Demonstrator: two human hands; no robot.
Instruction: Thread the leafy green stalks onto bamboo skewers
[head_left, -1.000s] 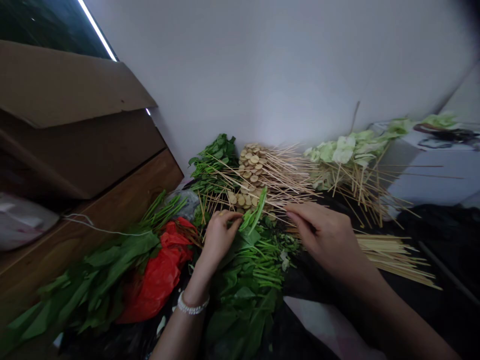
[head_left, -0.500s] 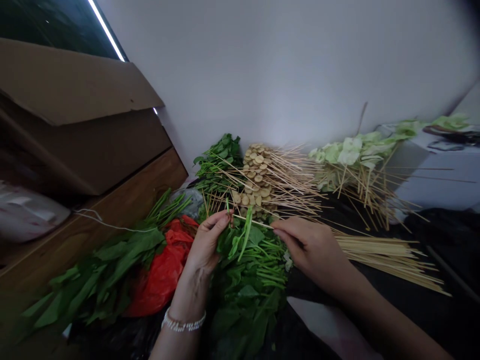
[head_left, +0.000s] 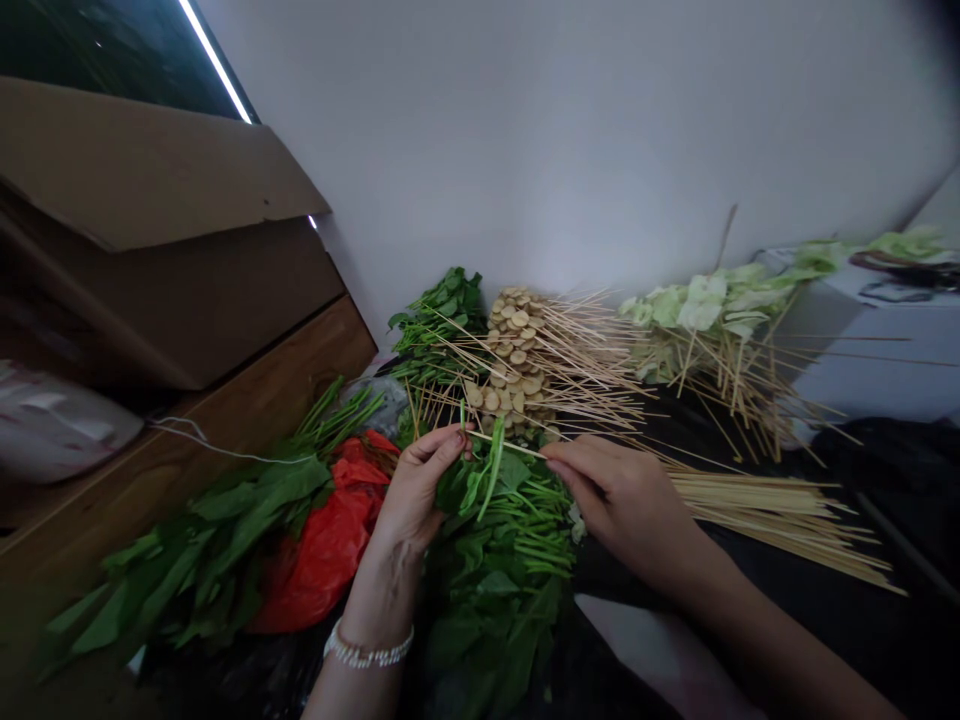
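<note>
My right hand [head_left: 630, 495] is closed in a pinch round a thin bamboo skewer [head_left: 525, 450] that points left. A folded piece of leafy greens [head_left: 492, 470] hangs from the skewer between my hands. My left hand [head_left: 418, 485], with a beaded bracelet [head_left: 367, 655] at its wrist, pinches a short green stem [head_left: 463, 412] at the skewer's far end. Fingers hide the skewer's tip, so I cannot tell whether it pierces that stem. Below both hands lies a pile of leafy greens [head_left: 495, 590].
Skewered round slices [head_left: 514, 370] and skewered greens [head_left: 450, 300] are stacked by the wall. Skewered pale cabbage leaves [head_left: 701, 300] lie right, above loose skewers [head_left: 787, 520]. Left are a red plastic bag [head_left: 322, 560], more greens [head_left: 217, 540] and a cardboard box [head_left: 157, 290].
My left hand and the stem in it have shifted slightly to the right, towards the hanging greens. My right hand keeps its hold on the skewer, nearly still.
</note>
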